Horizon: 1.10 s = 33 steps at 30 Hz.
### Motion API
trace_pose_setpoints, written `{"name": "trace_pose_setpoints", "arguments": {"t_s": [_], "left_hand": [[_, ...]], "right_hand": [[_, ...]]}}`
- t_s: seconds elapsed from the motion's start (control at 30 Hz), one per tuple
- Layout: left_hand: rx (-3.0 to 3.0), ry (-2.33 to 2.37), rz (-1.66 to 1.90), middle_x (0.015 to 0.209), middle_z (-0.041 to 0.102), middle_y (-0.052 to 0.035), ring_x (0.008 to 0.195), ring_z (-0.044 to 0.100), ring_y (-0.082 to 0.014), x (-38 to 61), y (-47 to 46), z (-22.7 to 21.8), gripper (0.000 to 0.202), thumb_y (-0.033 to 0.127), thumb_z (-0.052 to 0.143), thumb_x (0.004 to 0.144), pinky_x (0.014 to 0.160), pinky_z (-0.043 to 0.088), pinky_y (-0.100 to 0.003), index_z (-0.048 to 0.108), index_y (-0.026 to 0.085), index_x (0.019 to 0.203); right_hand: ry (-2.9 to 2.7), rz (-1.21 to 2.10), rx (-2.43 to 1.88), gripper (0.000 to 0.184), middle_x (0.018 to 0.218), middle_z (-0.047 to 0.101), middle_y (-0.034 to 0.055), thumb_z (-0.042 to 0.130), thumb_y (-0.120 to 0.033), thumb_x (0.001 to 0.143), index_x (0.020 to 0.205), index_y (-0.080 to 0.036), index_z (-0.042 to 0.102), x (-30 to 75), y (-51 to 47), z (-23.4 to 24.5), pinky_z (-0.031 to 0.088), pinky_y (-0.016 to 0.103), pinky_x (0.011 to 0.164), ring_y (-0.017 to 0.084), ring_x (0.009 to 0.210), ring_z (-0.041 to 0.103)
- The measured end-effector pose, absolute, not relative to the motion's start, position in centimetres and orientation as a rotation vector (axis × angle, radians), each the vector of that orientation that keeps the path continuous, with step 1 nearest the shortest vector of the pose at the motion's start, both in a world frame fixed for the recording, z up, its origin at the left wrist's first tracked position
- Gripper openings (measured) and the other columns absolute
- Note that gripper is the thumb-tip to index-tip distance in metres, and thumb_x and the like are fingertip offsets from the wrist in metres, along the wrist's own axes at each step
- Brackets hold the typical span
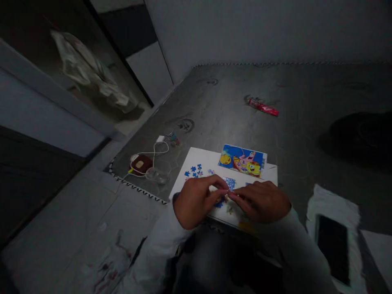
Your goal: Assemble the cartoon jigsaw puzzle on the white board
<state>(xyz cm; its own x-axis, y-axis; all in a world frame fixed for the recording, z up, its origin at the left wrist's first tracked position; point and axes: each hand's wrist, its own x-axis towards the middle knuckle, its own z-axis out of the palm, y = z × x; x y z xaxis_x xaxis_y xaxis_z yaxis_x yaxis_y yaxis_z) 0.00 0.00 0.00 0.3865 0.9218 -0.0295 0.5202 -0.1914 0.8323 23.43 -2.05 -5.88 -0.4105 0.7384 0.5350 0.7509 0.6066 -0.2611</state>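
Observation:
My left hand [197, 198] and my right hand [263, 201] meet fingertip to fingertip over a white board [199, 156]. Both are closed in a pinch around a small puzzle piece [227, 193], mostly covered by the fingers. Loose blue jigsaw pieces [193, 171] lie on the board to the left of my hands. Just beyond the fingertips is a blue-and-white patterned patch [229, 183], and more coloured pieces lie partly hidden under the hands. A blue cartoon picture card [242, 160] rests along the board's far edge.
On the dark mat [211, 106] a red tube-like packet [263, 107] lies farther back. To the left are a brown case [141, 164] with a white cable, and a clear container [157, 175]. A dark phone [333, 247] lies on white cloth at right.

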Motion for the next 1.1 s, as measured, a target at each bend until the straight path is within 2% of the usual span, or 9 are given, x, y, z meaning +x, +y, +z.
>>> {"name": "trace_pose_setpoints", "arguments": {"t_s": [0.13,0.23,0.37,0.5,0.63,0.8,0.93,1.1], "left_hand": [[1.833,1.172,0.67,0.103,0.09,0.0005,0.079,0.08,-0.0133,0.0,-0.5,-0.2,0.006,0.022,0.079,0.107,0.075,0.058,-0.022,0.085,0.021,0.106],[1.88,1.164,0.714,0.103,0.09,-0.0003,0.08,0.079,-0.0146,0.0,-0.7,-0.5,0.008,0.022,0.078,0.107,0.079,0.059,-0.025,0.087,0.022,0.105],[1.902,1.192,0.731,0.101,0.089,0.0,0.076,0.078,-0.0147,0.7,-0.8,-0.7,0.01,0.021,0.079,0.107,0.08,0.06,-0.026,0.088,0.024,0.11],[1.821,1.248,0.754,0.1,0.09,0.0015,0.064,0.075,-0.0117,1.8,-0.8,-0.6,0.016,0.025,0.083,0.105,0.072,0.06,-0.024,0.084,0.023,0.12],[1.874,1.256,0.811,0.1,0.09,0.0021,0.067,0.077,-0.0119,1.8,-0.2,-0.9,0.012,0.02,0.084,0.103,0.072,0.06,-0.023,0.086,0.023,0.115],[2.061,1.135,0.923,0.102,0.091,-0.0012,0.08,0.082,-0.0146,0.9,0.6,-1.5,0.007,0.021,0.086,0.104,0.077,0.062,-0.024,0.09,0.022,0.108],[2.219,1.031,0.939,0.109,0.091,-0.0051,0.081,0.082,-0.0156,0.5,0.9,-1.7,0.024,0.028,0.095,0.095,0.08,0.066,-0.026,0.089,0.02,0.117],[2.334,0.992,0.999,0.11,0.091,-0.006,0.083,0.084,-0.0159,0.2,0.7,-1.9,0.017,0.027,0.084,0.105,0.08,0.067,-0.026,0.088,0.018,0.119]], "right_hand": [[-2.155,0.066,-1.192,0.054,0.075,0.08,0.0,0.046,-0.05,0.124,0.092,-0.028,0.084,23.0,-2.2,-6.4,0.043,0.035,0.077,0.016,0.071,0.074],[-2.073,0.108,-1.179,0.06,0.078,0.08,-0.0003,0.041,-0.056,0.124,0.091,-0.027,0.082,22.9,-1.7,-6.5,0.044,0.036,0.073,0.017,0.07,0.074],[-2.193,0.151,-1.056,0.039,0.082,0.082,-0.0021,0.058,-0.048,0.12,0.097,-0.027,0.082,24.7,-0.7,-6.6,0.046,0.032,0.068,0.013,0.066,0.074],[-2.234,0.218,-1.058,0.027,0.083,0.083,-0.0036,0.064,-0.039,0.117,0.1,-0.029,0.082,26.4,-0.6,-6.7,0.049,0.03,0.07,0.014,0.07,0.076],[-2.098,0.303,-1.17,0.028,0.088,0.083,-0.0009,0.061,-0.034,0.116,0.097,-0.028,0.081,25.2,-1.0,-6.5,0.054,0.031,0.076,0.017,0.075,0.077],[-1.989,0.381,-1.307,0.031,0.089,0.083,0.001,0.061,-0.037,0.115,0.095,-0.029,0.082,23.8,-1.4,-6.3,0.054,0.033,0.075,0.02,0.077,0.077],[-1.931,0.448,-1.357,0.028,0.091,0.084,0.0016,0.062,-0.037,0.112,0.096,-0.029,0.083,24.0,-1.3,-6.3,0.056,0.033,0.075,0.021,0.079,0.078],[-1.891,0.525,-1.304,0.027,0.089,0.082,0.0019,0.063,-0.035,0.111,0.093,-0.026,0.08,23.9,-1.1,-6.0,0.056,0.029,0.071,0.019,0.076,0.076]]}}
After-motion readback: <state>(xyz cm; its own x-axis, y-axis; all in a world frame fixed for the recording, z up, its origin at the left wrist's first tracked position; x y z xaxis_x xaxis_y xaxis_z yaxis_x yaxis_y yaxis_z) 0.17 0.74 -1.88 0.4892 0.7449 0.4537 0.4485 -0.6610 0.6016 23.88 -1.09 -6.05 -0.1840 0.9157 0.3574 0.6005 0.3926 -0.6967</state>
